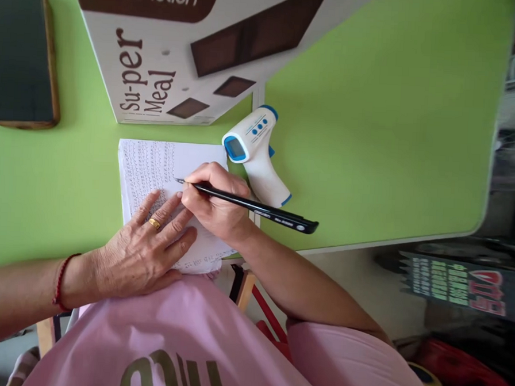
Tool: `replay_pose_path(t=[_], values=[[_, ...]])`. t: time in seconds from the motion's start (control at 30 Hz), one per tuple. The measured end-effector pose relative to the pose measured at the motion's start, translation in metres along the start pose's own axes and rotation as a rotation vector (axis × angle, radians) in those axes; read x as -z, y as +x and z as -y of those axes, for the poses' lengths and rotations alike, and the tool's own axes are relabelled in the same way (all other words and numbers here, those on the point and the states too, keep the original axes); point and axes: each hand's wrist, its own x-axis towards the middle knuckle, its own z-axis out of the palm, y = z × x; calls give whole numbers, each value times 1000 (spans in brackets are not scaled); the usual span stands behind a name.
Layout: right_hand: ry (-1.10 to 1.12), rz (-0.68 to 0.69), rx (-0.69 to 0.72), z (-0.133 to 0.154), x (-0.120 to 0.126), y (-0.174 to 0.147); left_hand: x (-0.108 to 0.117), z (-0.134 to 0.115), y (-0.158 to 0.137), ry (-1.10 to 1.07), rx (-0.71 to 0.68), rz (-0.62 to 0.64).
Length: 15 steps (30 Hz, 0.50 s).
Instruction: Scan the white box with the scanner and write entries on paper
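Head view — slender glossy pen (257, 207), four-sided paper (202, 159)

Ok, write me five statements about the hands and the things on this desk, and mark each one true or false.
1. The right hand holds a pen. True.
2. The ring is on the right hand. False: the ring is on the left hand.
3. The left hand rests on the paper. True.
4. In the picture, the phone lies to the right of the box. False: the phone lies to the left of the box.
5. The thermometer is held by neither hand. True.
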Motion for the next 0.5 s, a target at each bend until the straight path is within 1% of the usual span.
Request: replay_pose_path(t=[0.5], values=[[-2,17,-10,-2,5,-2,0,1,1,-11,-10,-23]])
